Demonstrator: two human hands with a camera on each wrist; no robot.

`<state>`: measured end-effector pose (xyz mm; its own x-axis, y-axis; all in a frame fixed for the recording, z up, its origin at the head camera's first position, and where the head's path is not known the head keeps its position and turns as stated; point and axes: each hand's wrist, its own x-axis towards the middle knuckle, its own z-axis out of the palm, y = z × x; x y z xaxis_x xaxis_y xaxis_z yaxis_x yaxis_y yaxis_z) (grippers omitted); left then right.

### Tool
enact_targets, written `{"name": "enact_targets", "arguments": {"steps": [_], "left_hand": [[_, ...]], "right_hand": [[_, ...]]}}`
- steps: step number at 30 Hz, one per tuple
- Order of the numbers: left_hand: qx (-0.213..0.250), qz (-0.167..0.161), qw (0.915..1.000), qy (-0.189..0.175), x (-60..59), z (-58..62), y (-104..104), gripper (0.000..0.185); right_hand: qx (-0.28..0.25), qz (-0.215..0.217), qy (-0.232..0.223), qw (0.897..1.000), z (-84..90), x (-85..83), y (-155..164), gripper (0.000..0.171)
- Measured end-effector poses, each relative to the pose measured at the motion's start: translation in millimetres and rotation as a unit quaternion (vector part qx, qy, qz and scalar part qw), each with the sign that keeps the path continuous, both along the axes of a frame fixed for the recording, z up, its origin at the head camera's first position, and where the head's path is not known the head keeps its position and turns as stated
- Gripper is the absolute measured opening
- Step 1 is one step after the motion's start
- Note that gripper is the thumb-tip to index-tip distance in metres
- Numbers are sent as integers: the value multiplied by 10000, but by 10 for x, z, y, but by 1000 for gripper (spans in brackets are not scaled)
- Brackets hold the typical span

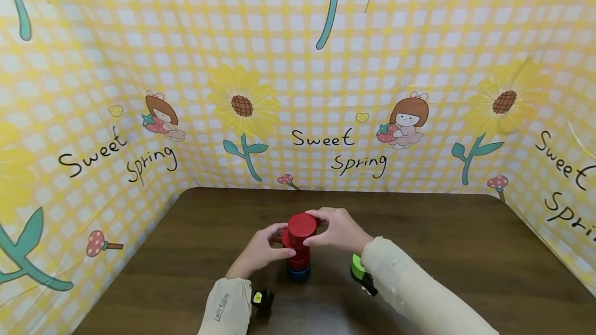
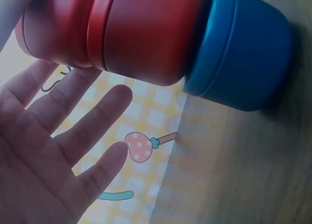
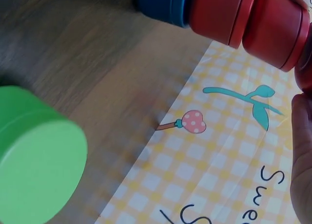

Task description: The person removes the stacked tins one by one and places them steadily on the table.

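A: Dark wood table [image 1: 465, 252], yellow checked "Sweet Spring" cloth [image 1: 326, 92] walling it on three sides.

B: Mid-table, near edge: the right hand [image 1: 337, 230] grips the top red cup [image 1: 301, 227] of a stack on a blue cup [image 1: 298, 273]. The left hand [image 1: 261, 252] touches it, fingers relaxed. A green cup [image 1: 357, 265] sits just right.

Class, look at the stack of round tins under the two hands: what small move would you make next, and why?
Probably settle the top red tin squarely onto the red tin beneath, then let go. In the head view the right hand grips the top one, which sits tilted and off-centre, while the left hand steadies the stack on the blue tin. The green tin waits on the table.
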<state>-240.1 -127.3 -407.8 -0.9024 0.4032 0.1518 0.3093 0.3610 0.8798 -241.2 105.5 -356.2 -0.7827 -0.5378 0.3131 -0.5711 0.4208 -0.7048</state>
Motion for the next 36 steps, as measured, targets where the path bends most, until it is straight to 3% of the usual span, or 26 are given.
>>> {"name": "enact_targets", "arguments": {"steps": [7,23,36], "left_hand": [[67,-23,10000,65,10,21,5,55],[7,-201,9995,245,-10,58,0,56],[-57,-123,9994,328,4,-59,22,56]], "right_hand": [[-46,-107,69,9999,20,-6,109,54],[140,-260,-250,9993,28,17,405,58],[130,-574,-398,9975,-125,47,677,59]]}}
